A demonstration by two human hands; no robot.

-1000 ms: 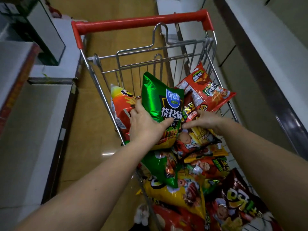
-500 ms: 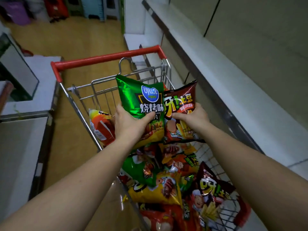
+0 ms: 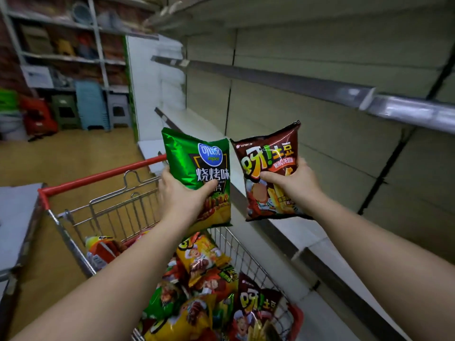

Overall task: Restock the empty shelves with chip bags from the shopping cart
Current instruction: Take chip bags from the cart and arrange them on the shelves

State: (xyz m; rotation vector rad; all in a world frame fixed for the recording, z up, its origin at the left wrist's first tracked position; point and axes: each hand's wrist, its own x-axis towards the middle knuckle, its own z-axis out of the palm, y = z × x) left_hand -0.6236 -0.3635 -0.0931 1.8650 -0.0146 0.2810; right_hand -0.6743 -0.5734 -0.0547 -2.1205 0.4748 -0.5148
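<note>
My left hand (image 3: pixel 183 196) grips a green chip bag (image 3: pixel 197 168) upright above the shopping cart (image 3: pixel 103 205). Beside it, my right hand (image 3: pixel 291 184) holds a dark brown chip bag (image 3: pixel 268 153), also upright, in front of the white shelf (image 3: pixel 302 232) on the right. The two bags are side by side, almost touching. Below my arms the cart holds several more bags: yellow (image 3: pixel 202 254), red, green and another brown one (image 3: pixel 256 306). A red-orange bag (image 3: pixel 101 249) leans at the cart's far left corner.
Bare shelf boards run along the right, with a metal-edged shelf (image 3: pixel 344 92) above hand height. A grey counter (image 3: pixel 17 217) stands left of the cart. Stacked plastic stools (image 3: pixel 91 107) and stocked racks fill the aisle's far end. Wooden floor lies left of the cart.
Both hands have lifted their bags out of the cart and up toward the shelf on the right. The view has swung up from the cart to the shelving.
</note>
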